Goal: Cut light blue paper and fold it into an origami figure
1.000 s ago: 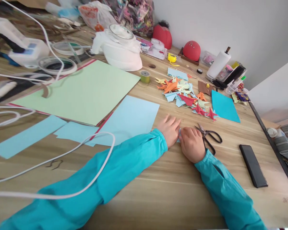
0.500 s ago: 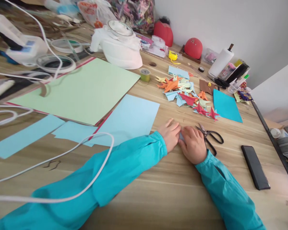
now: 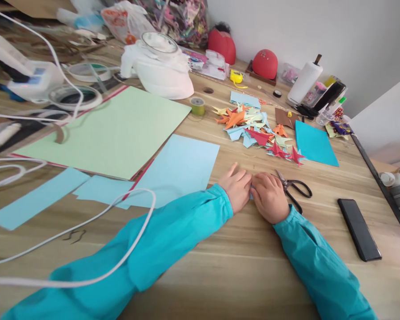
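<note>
Close together on the wooden table, my left hand (image 3: 235, 188) and my right hand (image 3: 270, 198) pinch a small piece of blue paper (image 3: 251, 196). Most of that paper is covered by my fingers, so its folded shape is hidden. Just right of my right hand lie black-handled scissors (image 3: 290, 186). Beyond my hands is a pile of folded paper pieces (image 3: 253, 126) in orange, red, blue and pale yellow. A light blue sheet (image 3: 186, 164) lies to the left of my left hand.
A large pale green sheet (image 3: 116, 133) and blue paper strips (image 3: 38, 198) lie left. A white cable (image 3: 133, 249) loops over my left sleeve. At right are a black phone (image 3: 359, 229) and a turquoise sheet (image 3: 316, 143). A thread spool (image 3: 197, 106) stands near the back.
The view has shifted slightly. My hands stay together on the small blue paper, with the fingers moved only a little; less of the paper shows between them.
</note>
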A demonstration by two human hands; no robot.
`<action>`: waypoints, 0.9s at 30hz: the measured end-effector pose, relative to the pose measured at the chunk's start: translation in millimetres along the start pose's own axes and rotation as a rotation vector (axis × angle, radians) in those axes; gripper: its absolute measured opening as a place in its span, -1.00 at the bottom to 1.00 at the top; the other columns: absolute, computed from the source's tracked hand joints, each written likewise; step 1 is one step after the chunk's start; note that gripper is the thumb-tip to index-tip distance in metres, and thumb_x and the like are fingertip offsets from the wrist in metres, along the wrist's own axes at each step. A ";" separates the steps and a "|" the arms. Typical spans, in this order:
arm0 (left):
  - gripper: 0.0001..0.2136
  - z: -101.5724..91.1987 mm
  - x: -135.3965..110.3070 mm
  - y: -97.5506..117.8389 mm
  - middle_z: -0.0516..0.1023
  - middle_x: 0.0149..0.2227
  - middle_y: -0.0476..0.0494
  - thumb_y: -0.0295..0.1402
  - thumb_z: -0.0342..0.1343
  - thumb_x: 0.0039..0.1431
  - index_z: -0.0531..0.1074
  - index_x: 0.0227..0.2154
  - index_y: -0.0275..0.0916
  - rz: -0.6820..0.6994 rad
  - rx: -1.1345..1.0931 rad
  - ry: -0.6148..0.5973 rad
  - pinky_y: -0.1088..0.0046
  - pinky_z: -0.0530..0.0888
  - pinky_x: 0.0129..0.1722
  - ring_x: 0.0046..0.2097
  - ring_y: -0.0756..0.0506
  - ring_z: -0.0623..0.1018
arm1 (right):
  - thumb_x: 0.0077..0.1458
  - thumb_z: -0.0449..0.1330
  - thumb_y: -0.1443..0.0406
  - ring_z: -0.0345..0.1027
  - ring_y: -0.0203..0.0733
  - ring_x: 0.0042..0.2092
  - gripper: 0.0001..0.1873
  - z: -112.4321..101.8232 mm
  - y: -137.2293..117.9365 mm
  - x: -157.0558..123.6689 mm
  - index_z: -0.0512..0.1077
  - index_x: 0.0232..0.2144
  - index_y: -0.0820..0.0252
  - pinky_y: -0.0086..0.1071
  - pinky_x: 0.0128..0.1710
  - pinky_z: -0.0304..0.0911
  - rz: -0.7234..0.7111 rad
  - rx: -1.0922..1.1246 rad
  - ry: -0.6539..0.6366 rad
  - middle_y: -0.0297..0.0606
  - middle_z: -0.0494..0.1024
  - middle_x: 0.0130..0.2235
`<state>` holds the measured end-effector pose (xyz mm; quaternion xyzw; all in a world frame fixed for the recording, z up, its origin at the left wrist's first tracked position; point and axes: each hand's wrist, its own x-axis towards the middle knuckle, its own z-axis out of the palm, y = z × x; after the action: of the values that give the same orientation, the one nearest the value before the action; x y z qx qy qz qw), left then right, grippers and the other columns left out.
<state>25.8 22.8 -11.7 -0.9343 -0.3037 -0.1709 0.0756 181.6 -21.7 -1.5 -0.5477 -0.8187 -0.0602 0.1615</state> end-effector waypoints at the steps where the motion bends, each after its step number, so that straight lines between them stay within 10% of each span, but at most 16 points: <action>1: -0.73 -0.5 1.0 -0.2 0.50 -0.22 -0.24 -0.38 -0.06 0.19 0.51 -0.23 -0.38 0.009 0.000 -0.004 -0.04 0.19 0.15 -0.05 -0.24 0.42 | 0.22 0.00 0.29 0.23 -0.04 0.06 -0.73 0.6 0.1 -0.7 0.49 -0.22 0.22 -0.15 0.06 0.09 0.000 -0.003 0.012 -0.11 0.48 -0.04; 27: -0.68 18.5 -5.8 -9.7 0.50 -0.05 -0.25 -0.34 -0.05 0.19 0.46 -0.08 -0.33 -0.019 -0.095 0.054 -0.06 0.16 0.15 0.04 -0.24 0.37 | 0.22 0.04 0.25 0.24 -0.04 0.07 -0.71 1.1 -14.0 -14.3 0.45 -0.07 0.15 -0.12 0.09 0.06 0.005 -0.189 0.054 -0.10 0.47 -0.02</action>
<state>20.7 31.9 -30.7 -0.9288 -0.3021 -0.2112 0.0377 173.6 -39.5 -6.2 -0.5606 -0.8034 -0.1515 0.1314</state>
